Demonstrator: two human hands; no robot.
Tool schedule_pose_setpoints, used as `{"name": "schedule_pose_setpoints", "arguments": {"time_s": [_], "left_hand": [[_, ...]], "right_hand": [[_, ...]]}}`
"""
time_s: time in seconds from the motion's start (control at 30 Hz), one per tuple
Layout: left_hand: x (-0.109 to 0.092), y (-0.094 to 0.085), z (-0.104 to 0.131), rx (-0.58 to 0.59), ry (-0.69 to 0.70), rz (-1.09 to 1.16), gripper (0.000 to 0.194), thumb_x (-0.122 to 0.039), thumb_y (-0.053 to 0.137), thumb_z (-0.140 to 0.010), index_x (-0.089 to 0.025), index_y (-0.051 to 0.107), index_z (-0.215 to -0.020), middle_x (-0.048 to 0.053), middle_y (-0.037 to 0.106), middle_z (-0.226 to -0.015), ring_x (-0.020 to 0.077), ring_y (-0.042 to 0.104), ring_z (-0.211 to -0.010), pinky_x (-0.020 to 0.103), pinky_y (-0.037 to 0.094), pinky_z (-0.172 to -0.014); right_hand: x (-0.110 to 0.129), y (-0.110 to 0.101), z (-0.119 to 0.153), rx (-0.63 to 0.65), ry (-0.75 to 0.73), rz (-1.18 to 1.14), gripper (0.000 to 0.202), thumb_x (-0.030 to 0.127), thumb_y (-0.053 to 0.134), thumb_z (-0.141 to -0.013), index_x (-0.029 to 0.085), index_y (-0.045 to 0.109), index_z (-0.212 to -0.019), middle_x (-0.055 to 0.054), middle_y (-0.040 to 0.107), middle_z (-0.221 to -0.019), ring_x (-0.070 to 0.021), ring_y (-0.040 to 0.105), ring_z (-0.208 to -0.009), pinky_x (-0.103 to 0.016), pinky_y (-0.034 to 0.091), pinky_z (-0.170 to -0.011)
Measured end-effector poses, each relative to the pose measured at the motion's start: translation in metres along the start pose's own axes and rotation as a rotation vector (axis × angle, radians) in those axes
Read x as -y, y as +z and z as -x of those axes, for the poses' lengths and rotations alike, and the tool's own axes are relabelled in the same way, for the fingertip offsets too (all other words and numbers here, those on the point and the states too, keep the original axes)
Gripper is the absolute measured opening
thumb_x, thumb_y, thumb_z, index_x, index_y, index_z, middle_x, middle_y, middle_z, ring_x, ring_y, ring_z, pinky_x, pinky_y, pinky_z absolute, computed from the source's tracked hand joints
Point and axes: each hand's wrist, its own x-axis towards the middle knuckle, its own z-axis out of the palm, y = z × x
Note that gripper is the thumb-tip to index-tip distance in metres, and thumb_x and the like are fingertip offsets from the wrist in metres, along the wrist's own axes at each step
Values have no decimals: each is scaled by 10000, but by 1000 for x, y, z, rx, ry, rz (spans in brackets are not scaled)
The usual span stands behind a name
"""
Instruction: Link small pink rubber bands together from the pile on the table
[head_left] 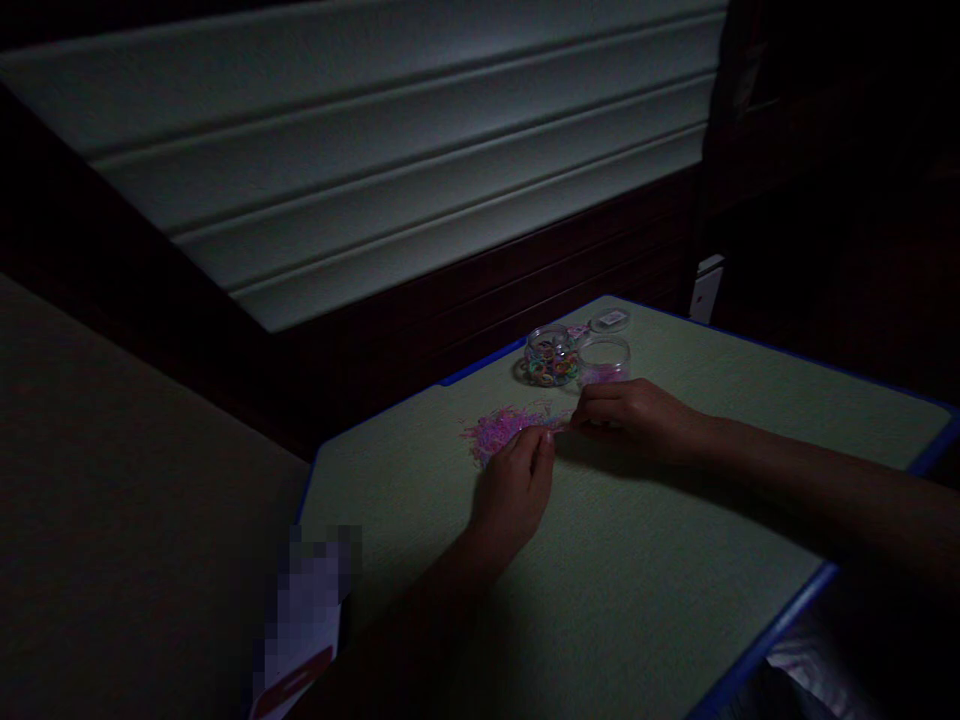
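Pinching a thin, stretchy pink band [559, 424] between our left hand [514, 490] and right hand [634, 415], we judge fingertip grips at its ends best.

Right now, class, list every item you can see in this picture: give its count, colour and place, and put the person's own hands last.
Table: one, pale green top with blue edge, centre and right.
Pile of small bands: one, pink and purple, on the table by the fingertips.
Jar of mixed bands: one, clear, many-coloured contents, far side of the table.
Second jar: one, clear, pinkish contents, right of the first.
Lid: one, clear, behind the jars.
Wall panels: pale, grooved, background.
Left hand: one, fingertips pinching at the pile.
Right hand: one, fingertips meeting the left's.
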Motion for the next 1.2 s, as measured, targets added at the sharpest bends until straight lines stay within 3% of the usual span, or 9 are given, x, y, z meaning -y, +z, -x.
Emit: {"name": "schedule_pose_setpoints", "arguments": {"time_s": [0.77,1.03,1.2], "left_hand": [[2,2,1,13,-4,-9,212,-278,315,-884,-189,507,-903,14,578,-828,113,528,-722,210,381,-624],[6,5,1,-2,-22,-36,186,-273,336,-876,-196,502,-907,9,583,-819,113,532,-709,208,383,-615],[6,5,2,-11,-12,-26,177,-259,350,-871,-198,508,-923,13,589,-859,115,538,-740,210,386,-630]], "right_hand": [[-1,-1,0,34,20,26,171,177,470,-791,162,600,-901,-47,590,-792,-105,520,-659,-204,342,-584],[-1,2,0,-17,80,63,229,166,476,-779,150,582,-981,-57,608,-842,-119,539,-693,-214,356,-609],[0,2,-2,-70,181,-15,228,236,463,-799,143,585,-967,-46,601,-754,-108,508,-612,-212,349,-561]]}}
